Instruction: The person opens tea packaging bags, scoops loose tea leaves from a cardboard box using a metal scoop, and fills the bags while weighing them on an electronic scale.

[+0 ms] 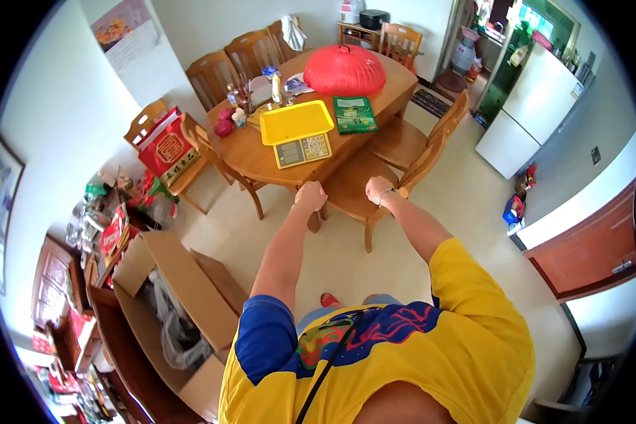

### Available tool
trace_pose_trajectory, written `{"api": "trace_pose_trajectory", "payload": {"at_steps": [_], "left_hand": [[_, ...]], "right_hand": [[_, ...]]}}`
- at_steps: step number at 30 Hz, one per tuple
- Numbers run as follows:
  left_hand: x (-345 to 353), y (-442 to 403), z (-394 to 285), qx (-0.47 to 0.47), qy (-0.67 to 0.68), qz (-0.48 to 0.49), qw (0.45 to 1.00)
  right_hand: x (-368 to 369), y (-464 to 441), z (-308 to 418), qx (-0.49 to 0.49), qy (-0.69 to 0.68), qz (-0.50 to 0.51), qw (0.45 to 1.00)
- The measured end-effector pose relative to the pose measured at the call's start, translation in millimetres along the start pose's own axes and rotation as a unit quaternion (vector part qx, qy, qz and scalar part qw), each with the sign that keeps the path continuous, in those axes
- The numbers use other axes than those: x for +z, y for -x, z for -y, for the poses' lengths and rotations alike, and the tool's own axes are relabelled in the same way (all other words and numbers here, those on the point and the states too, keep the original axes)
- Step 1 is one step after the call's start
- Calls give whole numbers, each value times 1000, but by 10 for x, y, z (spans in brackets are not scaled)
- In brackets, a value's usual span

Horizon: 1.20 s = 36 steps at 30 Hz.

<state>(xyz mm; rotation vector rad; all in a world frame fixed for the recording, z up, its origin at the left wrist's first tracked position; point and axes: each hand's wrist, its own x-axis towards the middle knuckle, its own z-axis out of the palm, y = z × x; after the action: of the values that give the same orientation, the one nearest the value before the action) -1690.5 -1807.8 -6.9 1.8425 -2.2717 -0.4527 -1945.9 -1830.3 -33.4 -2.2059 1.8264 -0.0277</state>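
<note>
Both my arms reach forward toward the wooden table. My left hand (310, 195) is closed in a fist just off the table's near edge, and nothing shows in it. Over the seat of a wooden chair (357, 185), my right hand (379, 189) is also a fist with nothing visible in it; a bracelet circles that wrist. Beyond the left hand, a weighing scale (302, 151) with a keypad and a yellow tray (297, 122) rests on the table. To its right lies a green packet (355, 115).
A red domed food cover (344, 71) sits farther back on the table (240, 152), with bottles and small items at left. Several chairs surround it. An open cardboard box (191, 290) with plastic bags stands at lower left. A white fridge (537, 99) is at right.
</note>
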Motion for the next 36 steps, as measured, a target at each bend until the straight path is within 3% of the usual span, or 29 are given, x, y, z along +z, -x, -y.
{"api": "trace_pose_trajectory", "payload": {"at_steps": [2,10,14,15,22,30,36], "left_hand": [[-91,-276,41,3,18,16,1000],[-105,-1189,184,49,107,51,992],[-256,-1572,177,26,114,67,991],[-284,-1690,160,30,104,55,993],[-263,-2736,57,101,148,41,983],[-191,-3233,-156,137,135,105,976],[-249,-3255,-111,164,123,134,970]], "right_hand": [[34,-332,-74,-9,20,-54,998],[20,-1678,-336,15,12,-45,999],[93,-2496,-585,1,14,-45,999],[-90,-2564,-535,5,21,-4,1000],[-36,-3549,-811,-14,60,-46,997],[-8,-4113,-1148,-70,5,60,996],[-202,-4215,-1258,-44,-81,98,991]]}}
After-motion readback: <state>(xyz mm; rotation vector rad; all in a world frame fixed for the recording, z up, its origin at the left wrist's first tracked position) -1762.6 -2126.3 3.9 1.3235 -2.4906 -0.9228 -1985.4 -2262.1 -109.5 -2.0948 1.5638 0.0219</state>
